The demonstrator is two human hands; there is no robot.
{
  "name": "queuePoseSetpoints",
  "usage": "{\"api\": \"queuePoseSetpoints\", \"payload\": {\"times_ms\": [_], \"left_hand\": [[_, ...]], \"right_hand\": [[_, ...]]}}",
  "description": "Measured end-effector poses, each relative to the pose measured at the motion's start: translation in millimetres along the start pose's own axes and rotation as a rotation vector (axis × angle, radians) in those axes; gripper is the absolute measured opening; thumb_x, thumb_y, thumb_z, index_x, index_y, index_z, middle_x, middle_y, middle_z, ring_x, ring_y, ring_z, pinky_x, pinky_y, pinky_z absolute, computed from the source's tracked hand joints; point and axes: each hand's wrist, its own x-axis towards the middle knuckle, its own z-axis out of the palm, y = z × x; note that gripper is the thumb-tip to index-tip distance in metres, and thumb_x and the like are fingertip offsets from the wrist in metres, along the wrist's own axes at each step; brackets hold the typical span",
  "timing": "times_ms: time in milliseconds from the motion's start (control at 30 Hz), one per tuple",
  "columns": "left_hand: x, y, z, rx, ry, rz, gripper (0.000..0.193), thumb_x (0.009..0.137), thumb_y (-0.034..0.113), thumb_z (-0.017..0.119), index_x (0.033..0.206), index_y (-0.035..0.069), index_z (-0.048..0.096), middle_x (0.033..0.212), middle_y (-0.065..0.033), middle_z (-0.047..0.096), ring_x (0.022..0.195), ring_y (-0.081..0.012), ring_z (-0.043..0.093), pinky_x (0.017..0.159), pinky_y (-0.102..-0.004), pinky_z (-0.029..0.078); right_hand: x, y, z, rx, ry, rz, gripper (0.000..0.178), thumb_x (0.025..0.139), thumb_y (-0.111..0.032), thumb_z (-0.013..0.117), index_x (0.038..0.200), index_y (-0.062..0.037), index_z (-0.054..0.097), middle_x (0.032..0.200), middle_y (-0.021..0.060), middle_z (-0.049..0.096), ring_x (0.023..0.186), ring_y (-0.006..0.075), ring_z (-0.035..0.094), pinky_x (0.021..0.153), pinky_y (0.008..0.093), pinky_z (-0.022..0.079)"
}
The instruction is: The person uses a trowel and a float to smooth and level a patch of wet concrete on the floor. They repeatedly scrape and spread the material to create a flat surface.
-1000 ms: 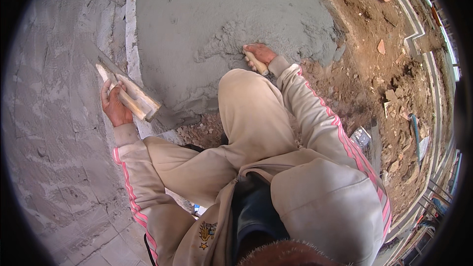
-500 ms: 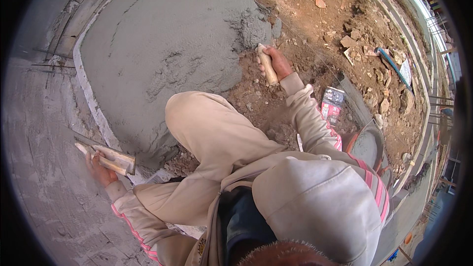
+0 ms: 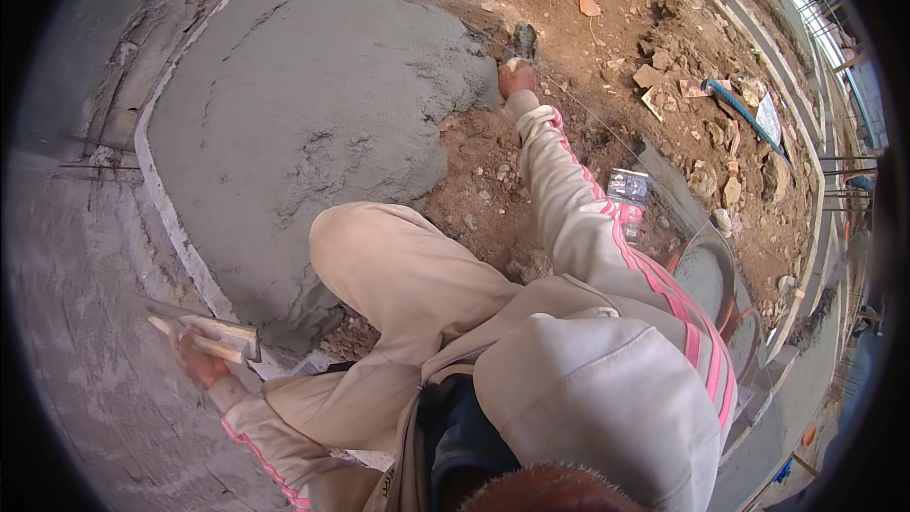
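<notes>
Clenched around a pale handle, the right hand (image 3: 517,79) reaches far out to the edge of the wet cement slab (image 3: 303,114), where grey mortar meets red-brown dirt (image 3: 569,0). What the handle belongs to I cannot tell; a dark lump just beyond the fist hides its working end. The left hand (image 3: 194,356) grips the wooden handle of a float (image 3: 210,334), fingers wrapped tight, holding it low at the slab's near left corner, its flat blade lying close over the pale formwork edge (image 3: 175,218) that borders the cement. Whether the blade touches the edge is unclear.

The person crouches, one knee (image 3: 379,246) in beige trousers raised between the arms, sleeves cream with pink stripes. The slab's surface is smooth toward the far left and rough with ridges near the middle. A plastic bottle (image 3: 626,194) lies in the dirt just beside the right forearm. Broken brick pieces (image 3: 664,85) are scattered farther right, and a blue-handled tool (image 3: 744,114) lies among them.
</notes>
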Motion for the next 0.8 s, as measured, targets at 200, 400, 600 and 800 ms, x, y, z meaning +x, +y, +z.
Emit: {"api": "queuePoseSetpoints", "payload": {"times_ms": [200, 400, 600, 800], "left_hand": [[-11, 9, 0, -0.04, -0.014, 0.004, 0.05, 0.086, 0.002, 0.059, 0.134, 0.004, 0.043, 0.121, -0.0174, 0.053, 0.107, -0.0267, 0.054, 0.091, -0.0384, 0.048], [8, -1, -20, -0.102, -0.057, 0.002, 0.048, 0.085, 0.0, 0.059, 0.131, 0.002, 0.045, 0.119, -0.0179, 0.053, 0.108, -0.0259, 0.054, 0.093, -0.0383, 0.049], [17, -1, -18, -0.135, -0.035, 0.113, 0.04, 0.085, -0.005, 0.058, 0.124, -0.001, 0.049, 0.106, -0.0175, 0.059, 0.097, -0.0239, 0.061, 0.089, -0.0339, 0.053], [4, 0, -28, -0.171, -0.024, 0.108, 0.036, 0.086, -0.008, 0.055, 0.122, -0.003, 0.05, 0.108, -0.0185, 0.059, 0.097, -0.0236, 0.061, 0.089, -0.0335, 0.054]], "right_hand": [[-106, -153, -38, 0.566, -0.117, -0.616, 0.044, 0.083, -0.023, 0.056, 0.117, 0.0037, 0.049, 0.097, 0.0293, 0.059, 0.091, 0.048, 0.056, 0.083, 0.0479, 0.046], [-173, -120, -15, 0.585, -0.461, -0.667, 0.043, 0.085, -0.023, 0.055, 0.121, 0.001, 0.049, 0.099, 0.0297, 0.059, 0.091, 0.0473, 0.057, 0.083, 0.0464, 0.046], [-183, -73, -19, 0.329, -0.976, -0.227, 0.035, 0.091, -0.03, 0.058, 0.112, -0.0021, 0.053, 0.077, 0.0102, 0.057, 0.06, 0.0212, 0.059, 0.053, 0.0338, 0.048], [-208, -70, 12, 0.34, -1.119, 0.009, 0.031, 0.093, -0.028, 0.056, 0.109, -0.0019, 0.051, 0.071, 0.0056, 0.054, 0.05, 0.0145, 0.053, 0.043, 0.0307, 0.045]]}}
